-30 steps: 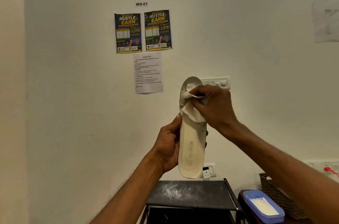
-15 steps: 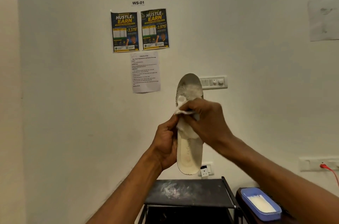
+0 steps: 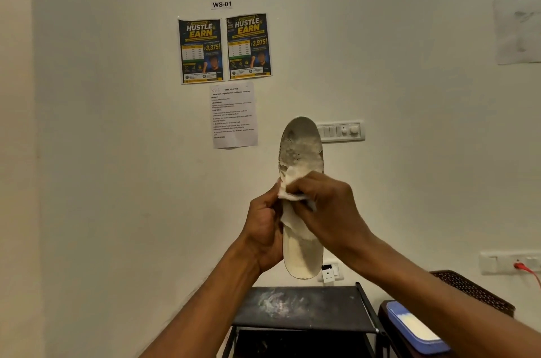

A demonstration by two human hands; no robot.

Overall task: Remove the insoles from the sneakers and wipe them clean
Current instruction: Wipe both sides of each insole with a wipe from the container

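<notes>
A cream insole stands upright in the air in front of the wall, toe end up, with grey smudges and white residue near the toe. My left hand grips its left edge around the middle. My right hand holds a crumpled white wipe and presses it against the middle of the insole. The wipe and my hands hide the insole's middle part. No sneakers are in view.
A black rack top with white dust marks stands below my hands. To its right sit a blue tray with white contents and a dark woven basket. Posters and a switch panel hang on the wall.
My right hand has dragged the wipe down the insole from the toe end to the middle, baring the smudged toe area. My left hand's grip stayed in place.
</notes>
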